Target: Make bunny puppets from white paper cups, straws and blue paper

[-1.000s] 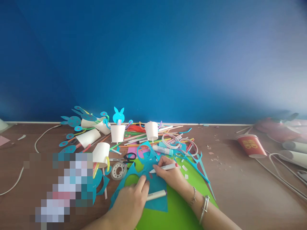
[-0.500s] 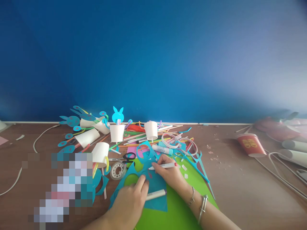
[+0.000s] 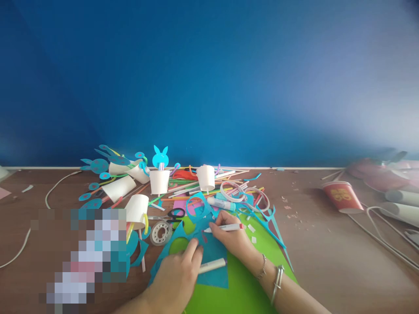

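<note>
My right hand (image 3: 225,231) pinches a white marker with a red end (image 3: 229,227), its tip low over a blue paper piece bearing reddish marks (image 3: 204,237). My left hand (image 3: 183,270) is closed, fingertips pressing down on the blue paper. A second white marker, dark-ended (image 3: 214,265), sticks out of the left hand, its other end hidden by the fingers. Under both hands lies a larger blue sheet (image 3: 218,279) on a green sheet (image 3: 255,279). Blue paper offcuts (image 3: 178,237) surround the hands, and a glue stick (image 3: 221,204) lies just beyond them.
White paper cups with straw arms (image 3: 159,182) and blue rabbit heads (image 3: 160,158) stand or lie at the back left. Scissors (image 3: 176,213), a tape roll (image 3: 161,233), white tape rings (image 3: 233,192) and several straws crowd the middle. A red cup (image 3: 342,197) and cables lie right.
The right hand has shifted slightly, with the marker tip a little lower and to the right. My left hand keeps its place on the paper.
</note>
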`<action>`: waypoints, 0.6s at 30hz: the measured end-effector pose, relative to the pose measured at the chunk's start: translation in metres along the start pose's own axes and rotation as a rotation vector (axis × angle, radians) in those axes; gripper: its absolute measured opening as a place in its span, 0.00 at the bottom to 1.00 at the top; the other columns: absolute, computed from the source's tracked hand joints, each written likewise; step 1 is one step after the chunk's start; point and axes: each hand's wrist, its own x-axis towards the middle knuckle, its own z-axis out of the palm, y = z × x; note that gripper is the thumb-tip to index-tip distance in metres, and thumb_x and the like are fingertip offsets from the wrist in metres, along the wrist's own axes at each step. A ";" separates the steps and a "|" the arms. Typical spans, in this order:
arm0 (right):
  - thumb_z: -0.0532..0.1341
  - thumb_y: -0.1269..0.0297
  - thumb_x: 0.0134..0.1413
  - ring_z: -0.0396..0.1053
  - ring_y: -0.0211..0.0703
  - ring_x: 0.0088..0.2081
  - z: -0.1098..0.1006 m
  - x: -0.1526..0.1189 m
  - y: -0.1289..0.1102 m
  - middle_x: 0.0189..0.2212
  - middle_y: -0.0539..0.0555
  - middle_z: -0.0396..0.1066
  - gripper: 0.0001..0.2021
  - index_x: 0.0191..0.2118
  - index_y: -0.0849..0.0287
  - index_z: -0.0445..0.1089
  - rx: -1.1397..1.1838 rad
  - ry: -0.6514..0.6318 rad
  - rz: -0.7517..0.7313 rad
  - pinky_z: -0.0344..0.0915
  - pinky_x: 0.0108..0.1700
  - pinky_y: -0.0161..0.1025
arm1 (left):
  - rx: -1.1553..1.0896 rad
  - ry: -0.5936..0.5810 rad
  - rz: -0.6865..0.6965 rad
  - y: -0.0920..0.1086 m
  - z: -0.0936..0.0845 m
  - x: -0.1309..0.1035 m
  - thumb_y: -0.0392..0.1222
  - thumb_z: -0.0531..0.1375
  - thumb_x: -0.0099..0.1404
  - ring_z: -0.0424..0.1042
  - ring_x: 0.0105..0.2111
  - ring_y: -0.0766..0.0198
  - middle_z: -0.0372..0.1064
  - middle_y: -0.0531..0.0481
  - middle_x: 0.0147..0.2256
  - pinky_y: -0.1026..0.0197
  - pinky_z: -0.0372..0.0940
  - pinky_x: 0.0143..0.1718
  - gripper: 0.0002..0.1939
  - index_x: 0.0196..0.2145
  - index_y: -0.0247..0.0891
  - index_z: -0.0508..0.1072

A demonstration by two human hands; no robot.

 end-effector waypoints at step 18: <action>0.55 0.63 0.41 0.52 0.35 0.21 -0.004 0.002 0.006 0.16 0.45 0.55 0.09 0.18 0.54 0.53 0.006 -0.012 -0.081 0.51 0.23 0.33 | -0.029 -0.024 -0.018 0.001 -0.003 0.001 0.19 0.48 0.54 0.77 0.29 0.58 0.69 0.43 0.52 0.56 0.74 0.28 0.30 0.52 0.38 0.69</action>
